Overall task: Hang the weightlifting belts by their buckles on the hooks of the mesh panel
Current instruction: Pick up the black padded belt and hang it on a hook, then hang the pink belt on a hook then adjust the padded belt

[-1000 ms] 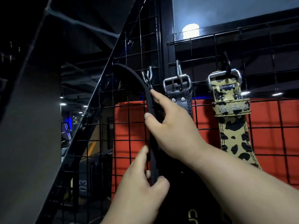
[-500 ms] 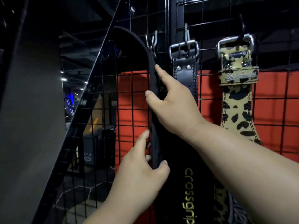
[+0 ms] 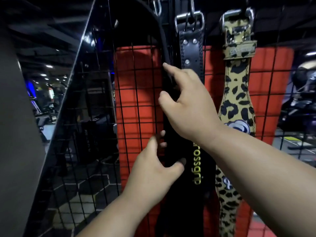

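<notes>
A black fabric belt with yellow lettering (image 3: 193, 170) hangs down the black mesh panel (image 3: 136, 93), its strap arching up and left near a metal hook (image 3: 156, 6). My left hand (image 3: 153, 173) pinches the belt's left edge low down. My right hand (image 3: 186, 103) grips the strap higher up, thumb and fingers around it. To the right a black leather belt (image 3: 191, 48) hangs by its steel buckle (image 3: 189, 16). Further right a leopard-print belt (image 3: 236, 103) hangs by its buckle (image 3: 236, 14).
A red pad (image 3: 136, 117) stands behind the mesh. A slanted black frame beam (image 3: 71, 93) runs along the panel's left side, with a grey wall (image 3: 15, 134) beyond it. Gym machines show in the dark at far left and far right.
The view has dropped lower, so the buckles now sit at the top edge. Both hands slid down the black belt while keeping hold of it.
</notes>
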